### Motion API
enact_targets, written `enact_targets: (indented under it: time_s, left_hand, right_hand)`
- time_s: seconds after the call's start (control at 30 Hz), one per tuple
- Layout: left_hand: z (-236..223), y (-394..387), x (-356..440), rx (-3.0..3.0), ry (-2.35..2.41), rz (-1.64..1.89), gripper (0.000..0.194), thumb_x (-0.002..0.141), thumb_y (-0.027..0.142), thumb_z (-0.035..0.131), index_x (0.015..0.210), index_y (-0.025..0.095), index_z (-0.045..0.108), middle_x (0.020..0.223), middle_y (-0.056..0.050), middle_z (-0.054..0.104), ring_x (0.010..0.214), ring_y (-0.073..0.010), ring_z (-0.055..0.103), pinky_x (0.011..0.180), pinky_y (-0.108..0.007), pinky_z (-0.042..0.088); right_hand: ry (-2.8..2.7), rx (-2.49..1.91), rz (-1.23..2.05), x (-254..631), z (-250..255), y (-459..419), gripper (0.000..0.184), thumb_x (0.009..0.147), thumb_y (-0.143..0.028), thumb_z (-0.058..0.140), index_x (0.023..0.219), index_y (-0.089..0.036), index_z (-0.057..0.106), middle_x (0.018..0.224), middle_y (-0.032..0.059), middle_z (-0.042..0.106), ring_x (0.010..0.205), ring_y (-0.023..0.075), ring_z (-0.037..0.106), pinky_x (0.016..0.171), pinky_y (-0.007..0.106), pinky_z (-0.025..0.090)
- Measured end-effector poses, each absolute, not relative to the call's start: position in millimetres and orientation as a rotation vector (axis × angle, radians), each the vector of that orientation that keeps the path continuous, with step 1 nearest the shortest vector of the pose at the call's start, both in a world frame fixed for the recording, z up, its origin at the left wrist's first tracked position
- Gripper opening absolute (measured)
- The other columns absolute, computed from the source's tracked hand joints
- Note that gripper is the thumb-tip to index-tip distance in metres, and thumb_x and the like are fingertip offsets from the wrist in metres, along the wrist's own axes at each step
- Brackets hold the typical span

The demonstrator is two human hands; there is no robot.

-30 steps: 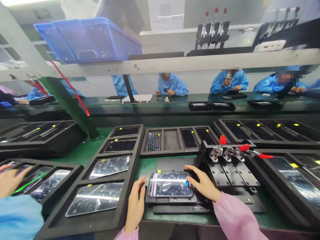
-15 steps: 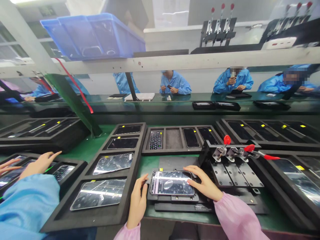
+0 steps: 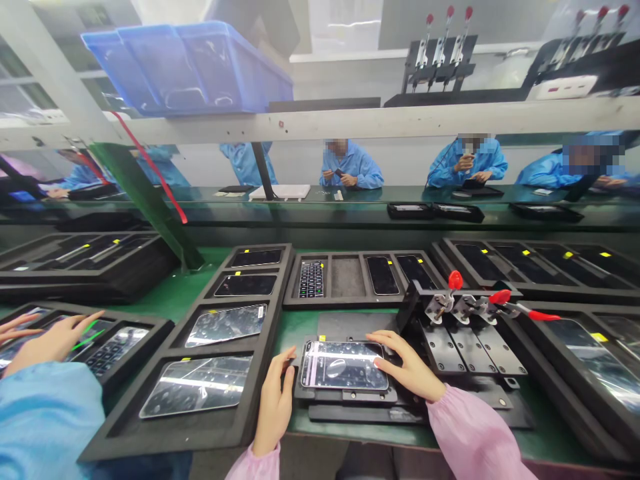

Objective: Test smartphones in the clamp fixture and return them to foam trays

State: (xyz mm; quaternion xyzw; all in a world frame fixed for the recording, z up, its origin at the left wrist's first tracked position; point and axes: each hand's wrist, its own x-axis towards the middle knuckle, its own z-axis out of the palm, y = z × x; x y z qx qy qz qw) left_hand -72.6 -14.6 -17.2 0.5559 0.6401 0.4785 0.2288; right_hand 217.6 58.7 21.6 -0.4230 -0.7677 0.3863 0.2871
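Observation:
A smartphone [image 3: 345,367] with a lit screen lies flat, screen up, on a black fixture [image 3: 370,396]. A yellow tag shows at its upper left edge. My right hand [image 3: 407,367] rests over the phone's right end, thumb touching the screen and fingers stretched along the top edge. The hand is open and not wrapped round the phone. Just off the phone's left end is my left hand [image 3: 276,400], upright on its side, thumb and fingers apart, apparently holding nothing. Beside the fixture stands a black clamp jig [image 3: 463,347] with red-tipped levers.
Left of me is a black foam tray [image 3: 255,373] with several phones; another foam tray [image 3: 345,303] lies behind the fixture. More phone trays [image 3: 545,373] line the right. A co-worker's blue sleeve [image 3: 50,407] reaches over a tray at far left. A blue bin [image 3: 185,70] sits overhead.
My hands and the phone look the same. The co-worker's hand at far left has moved left and a little down over its tray.

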Motion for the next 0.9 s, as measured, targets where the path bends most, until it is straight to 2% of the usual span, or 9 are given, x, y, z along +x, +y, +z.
enact_targets:
  time_s: [0.2,0.43,0.73,0.9]
  left_hand:
    - [-16.6,-14.7,-72.3,1.529,1.758,1.320,0.035,0.088,0.035,0.041,0.119,0.021,0.050,0.120,-0.010,0.055,0.110,-0.0231,0.052,0.096,-0.043,0.040]
    - [-15.6,-15.2,-71.3,1.523,1.764,1.321,0.034,0.088,0.035,0.041,0.118,0.021,0.051,0.118,-0.010,0.056,0.109,-0.0230,0.053,0.095,-0.043,0.040]
    - [-15.9,-14.2,-72.5,1.566,1.792,1.347,0.035,0.087,0.036,0.042,0.116,0.020,0.053,0.113,-0.009,0.059,0.104,-0.0220,0.057,0.091,-0.039,0.044]
    - [-18.2,-13.8,-73.2,1.569,1.773,1.344,0.034,0.088,0.035,0.040,0.117,0.020,0.051,0.115,-0.010,0.058,0.105,-0.0222,0.055,0.092,-0.040,0.043]
  right_hand:
    - [-1.905,-1.240,1.163,215.5,24.2,60.4,0.049,0.085,-0.043,0.045,0.130,-0.027,0.040,0.126,0.0056,0.050,0.121,0.0182,0.043,0.108,0.044,0.026]
    - [-1.955,-1.190,1.123,214.5,25.9,62.3,0.058,0.074,-0.038,0.060,0.128,-0.026,0.043,0.125,0.0061,0.050,0.119,0.0206,0.046,0.107,0.046,0.027]
    - [-2.009,-1.128,1.163,211.0,33.1,68.6,0.056,0.071,-0.040,0.065,0.123,-0.025,0.051,0.119,0.0063,0.054,0.112,0.0208,0.049,0.103,0.041,0.033]
    - [-2.006,-1.162,1.192,209.3,34.9,68.8,0.055,0.069,-0.040,0.066,0.121,-0.027,0.054,0.115,0.0056,0.055,0.110,0.0205,0.050,0.103,0.041,0.032]
